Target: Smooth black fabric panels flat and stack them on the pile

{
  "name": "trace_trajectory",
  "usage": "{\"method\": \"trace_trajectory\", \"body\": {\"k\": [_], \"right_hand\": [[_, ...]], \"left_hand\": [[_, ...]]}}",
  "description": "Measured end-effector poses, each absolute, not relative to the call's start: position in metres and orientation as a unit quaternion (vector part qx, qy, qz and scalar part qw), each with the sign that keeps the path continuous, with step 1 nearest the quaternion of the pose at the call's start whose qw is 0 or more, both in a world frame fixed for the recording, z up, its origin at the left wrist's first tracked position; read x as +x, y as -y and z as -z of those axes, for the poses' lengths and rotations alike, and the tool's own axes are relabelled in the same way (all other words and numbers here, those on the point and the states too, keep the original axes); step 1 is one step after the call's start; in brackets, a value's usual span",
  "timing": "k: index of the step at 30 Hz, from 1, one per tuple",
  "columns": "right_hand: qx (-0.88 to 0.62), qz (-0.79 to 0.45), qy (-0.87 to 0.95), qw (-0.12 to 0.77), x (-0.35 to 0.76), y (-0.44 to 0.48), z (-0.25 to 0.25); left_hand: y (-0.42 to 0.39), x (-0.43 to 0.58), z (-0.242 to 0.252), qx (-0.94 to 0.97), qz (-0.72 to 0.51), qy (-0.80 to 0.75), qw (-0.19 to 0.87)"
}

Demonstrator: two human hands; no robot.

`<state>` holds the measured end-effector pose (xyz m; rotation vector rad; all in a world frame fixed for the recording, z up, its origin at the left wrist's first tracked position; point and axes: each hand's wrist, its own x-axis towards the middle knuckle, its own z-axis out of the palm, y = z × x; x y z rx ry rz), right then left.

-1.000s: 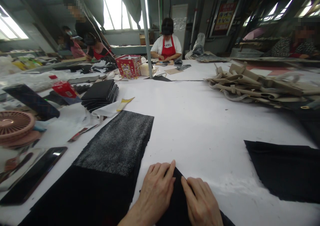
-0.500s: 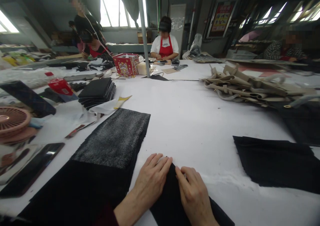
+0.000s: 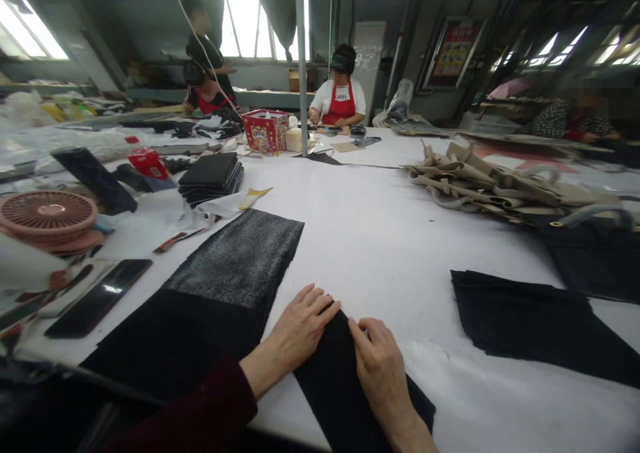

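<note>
A piece of black fabric lies on the white tabletop in front of me, its narrow far end between my hands. My left hand rests on its left edge, fingers stretched out flat near the tip. On the other side, my right hand is closed with thumb and forefinger pinching the right edge; its remaining fingers are curled. To the left is a pile of black fabric pieces topped at the far end by a speckled grey panel. More black fabric pieces lie to the right.
A heap of beige pieces with straps sits at the far right. Folded black pieces, a phone, a pink fan and a red patterned box line the left. A metal pole rises behind. Co-workers sit across the table.
The view has shifted, so the whole table appears displaced. Both hands stay at the far end of the black fabric, with little visible movement against it.
</note>
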<state>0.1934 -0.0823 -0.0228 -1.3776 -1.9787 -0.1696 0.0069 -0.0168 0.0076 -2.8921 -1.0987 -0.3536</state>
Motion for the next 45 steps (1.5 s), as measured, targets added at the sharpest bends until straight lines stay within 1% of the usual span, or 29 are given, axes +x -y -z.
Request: {"method": "trace_trajectory", "body": {"k": [5,14,19,28,33,45], "right_hand": [[-0.534,0.070,0.774,0.332,0.196,0.087,0.025],[-0.538,0.088,0.776,0.318,0.200,0.095,0.024],[-0.535,0.093,0.777,0.320,0.202,0.098,0.023],[-0.539,0.105,0.774,0.315,0.205,0.105,0.020],[-0.544,0.106,0.772,0.311,0.207,0.110,0.017],[-0.547,0.106,0.773,0.305,0.215,0.120,0.022]], "left_hand": [[0.017,0.007,-0.013,-0.935,0.083,0.343,0.022],[0.018,0.012,-0.016,-0.952,0.021,0.294,0.087],[0.022,0.013,-0.011,-0.950,0.018,0.289,0.113],[0.025,0.018,-0.021,-0.956,0.017,0.281,0.081],[0.028,0.019,-0.020,-0.957,0.005,0.274,0.090],[0.031,0.022,-0.021,-0.966,0.028,0.252,0.056]]}}
